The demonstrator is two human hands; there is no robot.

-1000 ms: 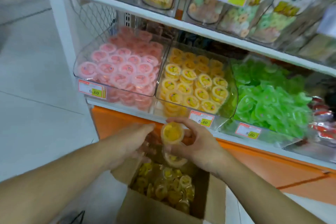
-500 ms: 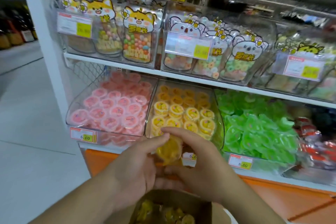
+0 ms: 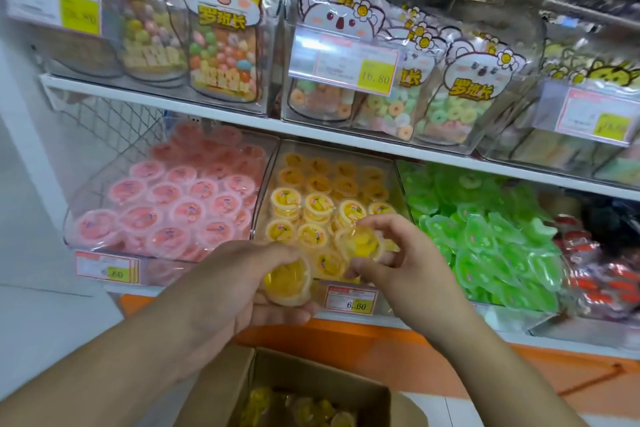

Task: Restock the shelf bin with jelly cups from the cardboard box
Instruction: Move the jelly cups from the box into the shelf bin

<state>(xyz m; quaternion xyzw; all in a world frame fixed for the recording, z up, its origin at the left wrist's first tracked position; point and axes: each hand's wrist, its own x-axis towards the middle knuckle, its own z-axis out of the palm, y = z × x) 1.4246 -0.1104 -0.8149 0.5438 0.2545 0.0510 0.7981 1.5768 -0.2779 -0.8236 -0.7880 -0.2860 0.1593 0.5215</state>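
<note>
One jelly cup (image 3: 286,279) is gripped by the left hand (image 3: 239,291); another cup (image 3: 362,242) is pinched by the right hand (image 3: 398,263) at the bin's (image 3: 388,166) front edge.

Two bare hands are showing: the left hand (image 3: 221,291) is gripping one clear yellow jelly cup (image 3: 286,279), the right hand (image 3: 403,262) another yellow jelly cup (image 3: 362,243). Three clear plastic shelf bins are sitting side by side: one pink-cup bin (image 3: 104,239), one yellow-cup bin (image 3: 273,163), one green-jelly bin (image 3: 540,319). One brown cardboard box (image 3: 311,378) is standing below. Five price tags are showing.
</note>
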